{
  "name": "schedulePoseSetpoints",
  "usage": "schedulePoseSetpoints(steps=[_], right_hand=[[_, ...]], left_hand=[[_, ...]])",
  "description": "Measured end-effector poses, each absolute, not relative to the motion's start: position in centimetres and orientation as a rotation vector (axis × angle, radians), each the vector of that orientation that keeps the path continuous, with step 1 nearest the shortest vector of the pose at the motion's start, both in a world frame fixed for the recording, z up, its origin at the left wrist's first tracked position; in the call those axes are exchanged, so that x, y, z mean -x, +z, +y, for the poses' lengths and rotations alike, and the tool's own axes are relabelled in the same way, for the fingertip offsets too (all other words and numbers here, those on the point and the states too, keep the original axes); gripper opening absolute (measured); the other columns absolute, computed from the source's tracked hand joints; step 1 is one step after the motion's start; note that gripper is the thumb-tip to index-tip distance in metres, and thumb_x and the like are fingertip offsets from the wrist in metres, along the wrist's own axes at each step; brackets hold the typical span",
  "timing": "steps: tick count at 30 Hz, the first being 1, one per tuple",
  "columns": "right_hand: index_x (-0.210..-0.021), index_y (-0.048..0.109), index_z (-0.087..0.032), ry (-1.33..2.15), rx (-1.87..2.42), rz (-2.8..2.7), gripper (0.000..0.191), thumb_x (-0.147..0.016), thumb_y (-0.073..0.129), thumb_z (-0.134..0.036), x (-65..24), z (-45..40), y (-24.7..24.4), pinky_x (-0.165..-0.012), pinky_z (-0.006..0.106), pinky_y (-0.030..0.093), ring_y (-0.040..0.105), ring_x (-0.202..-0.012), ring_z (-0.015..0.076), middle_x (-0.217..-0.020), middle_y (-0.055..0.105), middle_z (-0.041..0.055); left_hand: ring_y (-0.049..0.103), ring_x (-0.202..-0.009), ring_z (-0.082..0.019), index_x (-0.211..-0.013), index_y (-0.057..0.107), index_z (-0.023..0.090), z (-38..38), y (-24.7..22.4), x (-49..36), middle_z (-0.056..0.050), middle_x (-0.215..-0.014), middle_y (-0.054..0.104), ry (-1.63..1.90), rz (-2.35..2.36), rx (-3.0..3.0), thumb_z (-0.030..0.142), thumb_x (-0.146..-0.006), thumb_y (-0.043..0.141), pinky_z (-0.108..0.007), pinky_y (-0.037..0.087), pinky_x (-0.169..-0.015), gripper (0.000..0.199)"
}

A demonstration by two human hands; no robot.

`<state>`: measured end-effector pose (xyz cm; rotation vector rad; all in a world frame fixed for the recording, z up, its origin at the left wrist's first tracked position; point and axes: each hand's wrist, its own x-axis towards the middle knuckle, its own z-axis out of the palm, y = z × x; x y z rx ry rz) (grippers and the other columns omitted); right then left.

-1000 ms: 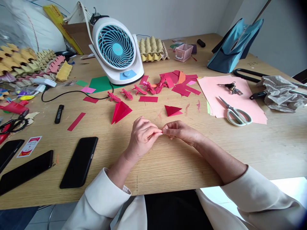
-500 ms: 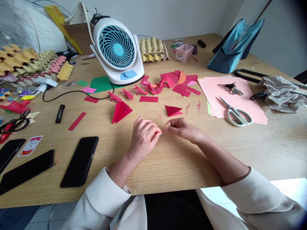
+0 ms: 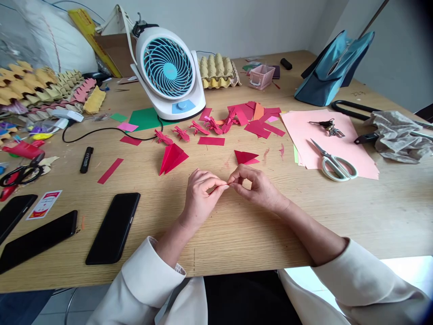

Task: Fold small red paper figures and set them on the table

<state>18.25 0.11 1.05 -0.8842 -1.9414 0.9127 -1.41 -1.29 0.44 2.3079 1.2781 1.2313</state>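
Note:
Above the wooden table, my left hand (image 3: 204, 194) and my right hand (image 3: 255, 187) meet fingertip to fingertip. Both are closed in a pinch on a tiny piece of red paper, almost wholly hidden by the fingers. Just beyond them lie a large folded red paper piece (image 3: 172, 159) and a smaller folded red triangle (image 3: 246, 157), the latter close behind my right hand. Farther back, several small folded red paper figures (image 3: 181, 133) stand in a row, with a flat red strip (image 3: 211, 141) in front of them.
A white fan (image 3: 169, 67) stands behind the figures, near scattered red paper scraps (image 3: 259, 128). Scissors (image 3: 334, 162) and keys (image 3: 328, 127) lie on pink sheets (image 3: 301, 126) at right. At left are a black marker (image 3: 86, 160), a phone (image 3: 113, 228) and another red strip (image 3: 110, 171).
My right hand's fingers have arched up and closed in on my left fingertips. The red sliver seen between the hands is now almost covered. The view has shifted slightly.

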Motion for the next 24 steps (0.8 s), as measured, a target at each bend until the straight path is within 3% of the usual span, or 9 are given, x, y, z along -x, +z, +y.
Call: schedulePoseSetpoints(steps=[5, 11, 16, 24], right_hand=[[-0.088, 0.065, -0.019, 0.797, 0.842, -1.987, 0.006, -0.091, 0.059, -0.018, -18.28, 0.12, 0.58, -0.069, 0.03, 0.05, 0.058, -0.072, 0.0141, -0.084, 0.059, 0.0035], [-0.087, 0.061, -0.019, 0.682, 0.888, -2.082, 0.01, -0.093, 0.053, -0.016, -18.17, -0.09, 0.7, -0.07, 0.03, 0.048, 0.056, -0.072, 0.0148, -0.083, 0.057, 0.0042], [-0.086, 0.059, -0.018, 0.575, 0.901, -2.161, 0.014, -0.096, 0.048, -0.018, -18.1, -0.27, 0.74, -0.069, 0.03, 0.045, 0.053, -0.073, 0.0161, -0.083, 0.056, 0.0054], [-0.095, 0.061, -0.019, 0.727, 0.894, -1.95, 0.008, -0.095, 0.056, -0.025, -18.21, 0.01, 0.62, -0.071, 0.031, 0.047, 0.057, -0.074, 0.0157, -0.084, 0.059, 0.004]], left_hand=[[0.061, -0.08, -0.018, -0.077, 0.071, 0.022, -1.45, 0.55, 1.33, 0.0, -0.074, 0.071, 1.249, 1.295, -2.339, 0.027, -0.087, 0.072, -0.038, 0.044, -0.089, 0.012], [0.06, -0.083, -0.018, -0.078, 0.07, 0.023, -1.65, 0.76, 1.23, 0.001, -0.077, 0.072, 1.203, 1.359, -2.46, 0.023, -0.087, 0.071, -0.044, 0.038, -0.102, 0.009], [0.06, -0.085, -0.019, -0.077, 0.067, 0.023, -1.87, 0.9, 1.11, 0.001, -0.079, 0.072, 1.137, 1.343, -2.514, 0.019, -0.089, 0.066, -0.046, 0.036, -0.104, 0.013], [0.06, -0.076, -0.016, -0.073, 0.067, 0.019, -1.1, 0.42, 1.31, -0.001, -0.076, 0.066, 1.239, 1.208, -1.944, 0.021, -0.086, 0.068, -0.032, 0.047, -0.075, 0.013]])
